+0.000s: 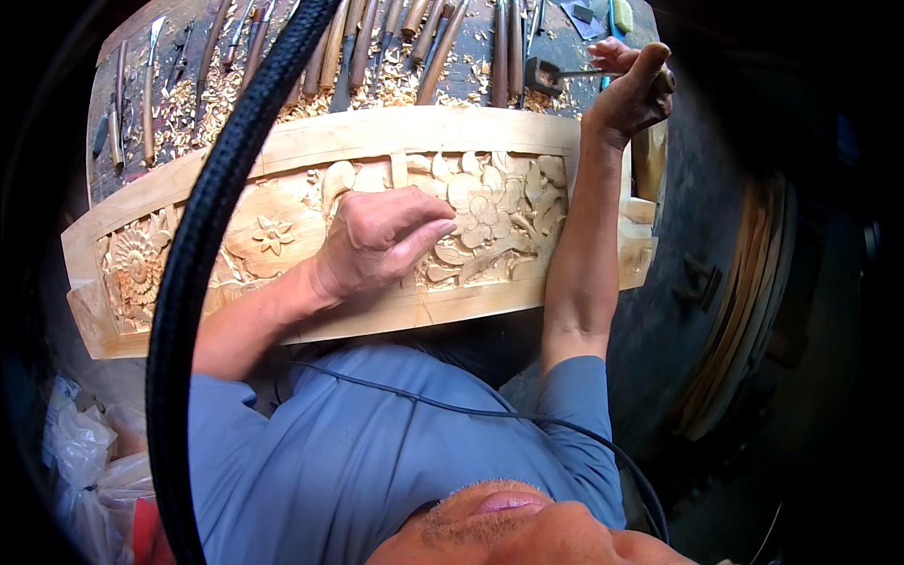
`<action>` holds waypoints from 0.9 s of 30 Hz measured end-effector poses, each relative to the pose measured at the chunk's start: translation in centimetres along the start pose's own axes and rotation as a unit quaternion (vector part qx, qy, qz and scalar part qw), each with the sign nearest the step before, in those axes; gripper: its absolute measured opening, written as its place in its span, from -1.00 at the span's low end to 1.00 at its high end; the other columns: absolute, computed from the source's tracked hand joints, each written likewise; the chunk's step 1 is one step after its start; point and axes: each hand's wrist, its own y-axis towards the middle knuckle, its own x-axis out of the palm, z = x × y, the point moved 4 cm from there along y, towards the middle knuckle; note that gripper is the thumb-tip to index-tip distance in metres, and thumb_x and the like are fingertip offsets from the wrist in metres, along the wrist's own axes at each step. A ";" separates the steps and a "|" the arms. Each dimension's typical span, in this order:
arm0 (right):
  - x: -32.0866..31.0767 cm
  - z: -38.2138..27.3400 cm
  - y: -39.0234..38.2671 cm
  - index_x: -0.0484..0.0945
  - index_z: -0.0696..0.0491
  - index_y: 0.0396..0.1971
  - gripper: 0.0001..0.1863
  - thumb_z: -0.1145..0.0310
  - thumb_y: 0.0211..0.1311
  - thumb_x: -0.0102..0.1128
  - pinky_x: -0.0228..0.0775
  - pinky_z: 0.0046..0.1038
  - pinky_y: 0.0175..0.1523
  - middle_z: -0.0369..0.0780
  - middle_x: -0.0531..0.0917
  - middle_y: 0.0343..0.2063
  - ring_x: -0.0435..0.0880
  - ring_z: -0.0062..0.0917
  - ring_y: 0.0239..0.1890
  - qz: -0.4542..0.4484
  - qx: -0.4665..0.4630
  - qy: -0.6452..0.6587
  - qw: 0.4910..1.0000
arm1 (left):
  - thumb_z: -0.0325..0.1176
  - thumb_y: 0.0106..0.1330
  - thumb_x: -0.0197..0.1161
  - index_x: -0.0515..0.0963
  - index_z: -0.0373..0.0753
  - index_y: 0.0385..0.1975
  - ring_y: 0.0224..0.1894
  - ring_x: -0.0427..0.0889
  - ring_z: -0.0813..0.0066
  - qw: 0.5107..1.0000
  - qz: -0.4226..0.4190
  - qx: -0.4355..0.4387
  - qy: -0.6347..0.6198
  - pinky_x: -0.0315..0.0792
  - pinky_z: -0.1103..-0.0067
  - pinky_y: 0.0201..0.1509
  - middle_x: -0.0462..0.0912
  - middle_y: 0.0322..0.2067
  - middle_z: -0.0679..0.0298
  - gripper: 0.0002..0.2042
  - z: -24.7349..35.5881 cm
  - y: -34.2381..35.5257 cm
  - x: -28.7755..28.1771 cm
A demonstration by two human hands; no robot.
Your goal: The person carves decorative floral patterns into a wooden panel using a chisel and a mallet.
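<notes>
A long pale wooden panel, carved with flowers and leaves in relief, lies across in front of me. My left hand is closed above its middle, with thumb and forefinger near the carved leaves. Whatever those curled fingers hold, if anything, is hidden. Out past the panel's far right corner, my right hand is wrapped round a hammer-like tool. A thin grey shaft runs left from this hand to a dark square block like a head, and a rounded wooden end shows at the palm's right side.
Several wooden-handled carving chisels lie along the far bench among wood shavings. A pale brush-like block is at the far right. Curved wooden strips stand at right; clear plastic bags sit lower left. A black braided cable crosses the view.
</notes>
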 end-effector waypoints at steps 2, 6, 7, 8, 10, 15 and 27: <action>-0.3 -1.7 -0.6 0.59 0.13 -0.52 -0.35 -0.17 0.59 0.25 0.73 -0.41 -0.30 -0.11 0.81 -0.51 0.86 -0.43 -0.46 0.012 -0.001 0.044 0.999 | -0.55 0.37 0.48 0.77 -0.36 -0.12 -0.39 0.81 0.39 0.999 0.019 0.018 0.019 0.63 0.53 -0.32 0.83 -0.34 0.11 -0.86 0.4 0.1 0.0; -2.4 -10.0 -4.0 0.63 0.13 -0.34 -0.54 0.02 0.64 0.27 0.55 -0.59 -0.51 -0.13 0.79 -0.44 0.69 -0.62 -0.60 -0.027 -0.035 0.127 0.991 | -0.46 0.40 0.50 0.56 -0.31 0.32 -0.42 0.84 0.44 1.000 0.010 -0.008 0.002 0.68 0.58 -0.37 0.86 -0.23 0.09 -0.50 2.5 -0.5 1.3; -2.3 -11.4 -5.8 0.58 0.10 -0.36 -0.54 0.02 0.69 0.19 0.44 -0.66 -0.55 -0.24 0.67 -0.52 0.58 -0.68 -0.61 0.013 -0.020 0.171 0.985 | -0.45 0.40 0.50 0.50 -0.29 0.41 -0.41 0.85 0.44 0.999 0.017 -0.026 -0.019 0.69 0.58 -0.37 0.86 -0.21 0.09 -0.42 3.2 -0.7 2.0; -2.2 -12.8 -7.5 0.47 0.05 -0.40 -0.55 0.05 0.71 0.15 0.35 -0.66 -0.60 -0.31 0.54 -0.56 0.52 -0.71 -0.61 0.042 -0.039 0.175 0.983 | -0.47 0.40 0.46 0.24 -0.28 0.59 -0.31 0.89 0.31 1.000 -0.017 -0.014 -0.015 0.78 0.48 -0.25 0.84 -0.06 0.01 -0.22 3.0 -1.3 3.3; -2.2 -14.4 -11.0 0.30 -0.01 -0.38 -0.52 -0.05 0.73 0.03 0.26 -0.67 -0.59 -0.31 0.45 -0.58 0.37 -0.73 -0.63 0.026 -0.009 0.126 0.992 | -0.49 0.40 0.43 0.15 -0.30 0.63 -0.21 0.89 0.20 0.999 -0.016 -0.005 -0.032 0.79 0.41 -0.16 0.81 0.02 -0.05 -0.17 3.3 -0.6 5.6; -1.5 -15.3 -15.7 0.24 0.00 -0.32 -0.48 -0.15 0.71 0.00 0.22 -0.56 -0.55 -0.26 0.43 -0.52 0.33 -0.66 -0.59 -0.006 -0.016 0.153 0.988 | -0.49 0.40 0.35 0.05 -0.36 0.67 -0.06 0.85 -0.04 0.996 0.013 0.085 -0.027 0.75 0.30 -0.03 0.75 0.13 -0.15 -0.14 2.3 0.6 9.4; -1.1 -15.7 -16.5 0.30 0.06 -0.45 -0.29 -0.34 0.57 0.12 0.10 -0.52 -0.66 -0.22 0.53 -0.58 0.39 -0.58 -0.76 -0.157 -0.043 0.238 0.957 | -0.46 0.41 0.33 0.43 -0.54 0.40 0.11 0.79 -0.28 0.991 0.096 0.089 0.038 0.71 0.18 0.21 0.68 0.12 -0.38 -0.43 2.7 1.2 7.7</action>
